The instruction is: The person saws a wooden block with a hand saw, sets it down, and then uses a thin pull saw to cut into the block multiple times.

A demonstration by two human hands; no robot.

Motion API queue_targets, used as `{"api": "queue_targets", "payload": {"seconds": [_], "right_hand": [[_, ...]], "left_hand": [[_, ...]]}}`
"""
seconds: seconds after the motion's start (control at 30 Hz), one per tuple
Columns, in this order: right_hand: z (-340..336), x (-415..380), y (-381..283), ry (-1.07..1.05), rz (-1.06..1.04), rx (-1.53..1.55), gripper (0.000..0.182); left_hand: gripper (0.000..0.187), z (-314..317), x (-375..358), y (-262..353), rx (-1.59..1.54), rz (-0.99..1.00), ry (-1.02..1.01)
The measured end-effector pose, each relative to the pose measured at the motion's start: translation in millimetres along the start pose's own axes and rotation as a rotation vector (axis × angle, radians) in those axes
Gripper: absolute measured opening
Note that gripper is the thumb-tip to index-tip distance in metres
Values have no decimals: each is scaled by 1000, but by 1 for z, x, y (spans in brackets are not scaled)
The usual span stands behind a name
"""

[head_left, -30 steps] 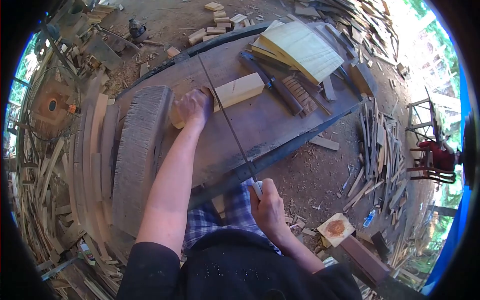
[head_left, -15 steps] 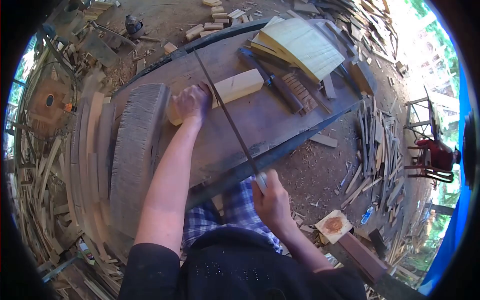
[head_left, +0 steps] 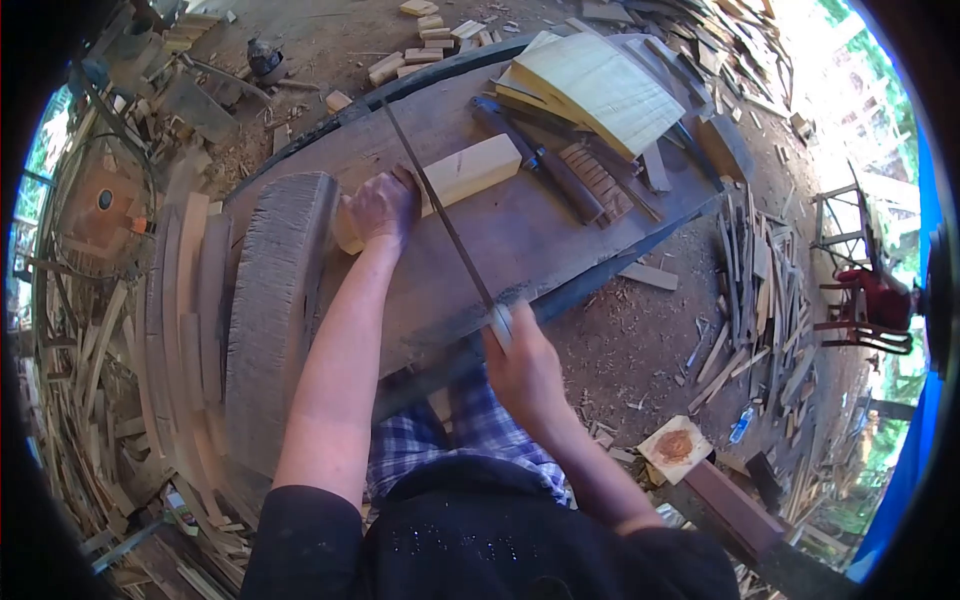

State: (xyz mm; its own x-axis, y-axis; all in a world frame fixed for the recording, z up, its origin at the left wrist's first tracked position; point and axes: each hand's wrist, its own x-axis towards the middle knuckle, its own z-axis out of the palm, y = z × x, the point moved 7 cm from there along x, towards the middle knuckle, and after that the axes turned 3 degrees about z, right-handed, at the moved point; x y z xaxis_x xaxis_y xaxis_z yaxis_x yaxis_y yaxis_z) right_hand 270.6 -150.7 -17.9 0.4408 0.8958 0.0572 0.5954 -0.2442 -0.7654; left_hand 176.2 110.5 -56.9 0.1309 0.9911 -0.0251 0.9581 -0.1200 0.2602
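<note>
Left hand [head_left: 383,208]: fingers curled over wood block [head_left: 475,172], clamping it flat on bench [head_left: 425,295]. Right hand [head_left: 527,368]: closed round handle of saw [head_left: 453,237]. 1 blade across block, just beside left hand. Planks [head_left: 600,85] near block's far end.

This is a rough woodworking shop with an earthen floor [head_left: 610,345] strewn with pale wood shavings. Heaps of thin, brown wooden offcuts [head_left: 755,290] lie on the ground, and short, pale rectangular wood blocks [head_left: 425,45] are piled beyond a broad, brown wooden worktable [head_left: 400,300]. Bright green foliage [head_left: 880,80] and a hanging blue sheet [head_left: 915,450] at the side show that it is partly open to the outdoors.
</note>
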Motion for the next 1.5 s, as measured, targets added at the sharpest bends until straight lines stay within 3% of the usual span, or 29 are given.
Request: {"api": "queue_targets", "payload": {"seconds": [0.13, 0.2, 0.33, 0.43, 0.57, 0.67, 0.8, 0.9, 0.97, 1.03, 1.2, 1.27, 1.37, 1.43, 1.5], "right_hand": [[39, 78, -9, -1, 30, -56, 25], [31, 53, -6, 68, -28, 6, 23], [-14, -38, 17, -40, 164, 79, 20], [-11, -15, 1, -13, 63, 25, 19], [44, 88, -6, -14, 60, -35, 20], [30, 59, -2, 68, -14, 51, 19], [-12, -39, 23, -42, 165, 80, 18], [-5, -14, 6, 20, 58, 62, 19], [27, 44, 1, 77, -27, 6, 21], [44, 84, -7, 35, 68, -7, 17], [8, -2, 14, 86, -19, 14, 18], [-7, -44, 33, -40, 160, 31, 20], [-3, -17, 12, 30, 61, 14, 19], [25, 42, 4, 104, -36, 20, 18], [49, 79, -4, -2, 69, -101, 18]], "left_hand": [[54, -1, 2, -2, -45, -9, 94], [55, 6, 5, -5, -42, -43, 60], [57, 4, 6, -1, -37, -44, 45], [58, 5, 4, -4, -5, -18, 43], [57, 2, 5, -2, -17, -25, 65], [56, 26, 15, -19, -29, -31, 267], [55, 1, 8, -5, -61, -56, 77], [54, 1, 0, 0, 18, 16, 76], [54, -3, 0, 2, -12, -4, 61], [54, -5, 1, 2, -21, -32, 92], [55, 4, 5, -5, -69, -47, 88], [55, 8, 9, -7, -26, -19, 92], [55, 0, 4, 2, 20, -21, 28], [55, 1, 0, 2, 8, -11, 46], [55, -2, 5, 5, -4, -2, 80]]}}
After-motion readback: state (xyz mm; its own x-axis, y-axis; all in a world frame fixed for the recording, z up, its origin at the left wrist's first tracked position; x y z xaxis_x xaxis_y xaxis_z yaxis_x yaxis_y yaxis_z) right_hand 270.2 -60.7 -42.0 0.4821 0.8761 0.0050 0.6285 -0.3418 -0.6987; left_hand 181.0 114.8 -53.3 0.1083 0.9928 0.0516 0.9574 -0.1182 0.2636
